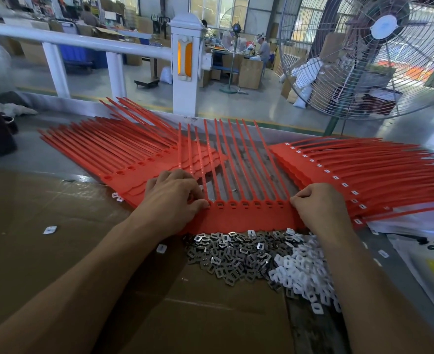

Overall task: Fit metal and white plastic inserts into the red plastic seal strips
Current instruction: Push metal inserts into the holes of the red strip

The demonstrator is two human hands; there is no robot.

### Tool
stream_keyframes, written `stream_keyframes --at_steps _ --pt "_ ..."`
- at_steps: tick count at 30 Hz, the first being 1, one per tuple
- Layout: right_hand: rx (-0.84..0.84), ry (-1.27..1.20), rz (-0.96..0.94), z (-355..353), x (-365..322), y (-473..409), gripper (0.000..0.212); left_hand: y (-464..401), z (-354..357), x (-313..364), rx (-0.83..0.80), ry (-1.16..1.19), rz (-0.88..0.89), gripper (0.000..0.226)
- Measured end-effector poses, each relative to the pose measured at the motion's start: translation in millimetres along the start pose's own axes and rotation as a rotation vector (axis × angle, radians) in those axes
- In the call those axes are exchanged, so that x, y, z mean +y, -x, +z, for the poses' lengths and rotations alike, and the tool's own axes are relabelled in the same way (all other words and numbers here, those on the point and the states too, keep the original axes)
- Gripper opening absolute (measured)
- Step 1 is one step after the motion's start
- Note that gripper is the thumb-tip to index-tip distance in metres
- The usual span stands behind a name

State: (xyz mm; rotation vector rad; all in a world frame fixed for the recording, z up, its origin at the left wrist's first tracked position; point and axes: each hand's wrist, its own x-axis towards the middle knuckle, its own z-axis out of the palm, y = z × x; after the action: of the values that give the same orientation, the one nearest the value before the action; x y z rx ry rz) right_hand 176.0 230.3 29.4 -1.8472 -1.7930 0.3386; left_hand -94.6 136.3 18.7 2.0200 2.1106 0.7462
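On the table, a flat red plastic comb of joined seal strips (246,213) is gripped at its two ends by the curled fingers of the left hand (173,198) and the right hand (318,208), just beyond a heap of small grey metal inserts (232,254) adjoining a heap of white plastic inserts (305,269).

Bright daylight from rear windows (210,6); wide-angle bending at edges; background soft.

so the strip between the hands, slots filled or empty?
Empty, it seems. The seal strip shows dark open slots along its heads, while the stack on the right has white inserts fitted.
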Motion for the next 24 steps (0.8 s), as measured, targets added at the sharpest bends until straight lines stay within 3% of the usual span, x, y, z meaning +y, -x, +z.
stream_keyframes --at_steps 7,18,24 --pt "-0.047 -0.064 -0.058 -15.6 -2.5 9.8 0.012 -0.3 -0.7 0.7 0.001 0.002 -0.003 0.010" --pt "-0.563 0.304 -0.001 -72.3 -7.9 31.2 0.040 0.4 0.5 0.2 0.005 0.006 -0.005 0.011" --pt "-0.615 0.228 -0.068 -63.6 -4.4 29.5 0.023 0.6 -0.1 0.5 -0.002 0.000 -0.010 0.013"
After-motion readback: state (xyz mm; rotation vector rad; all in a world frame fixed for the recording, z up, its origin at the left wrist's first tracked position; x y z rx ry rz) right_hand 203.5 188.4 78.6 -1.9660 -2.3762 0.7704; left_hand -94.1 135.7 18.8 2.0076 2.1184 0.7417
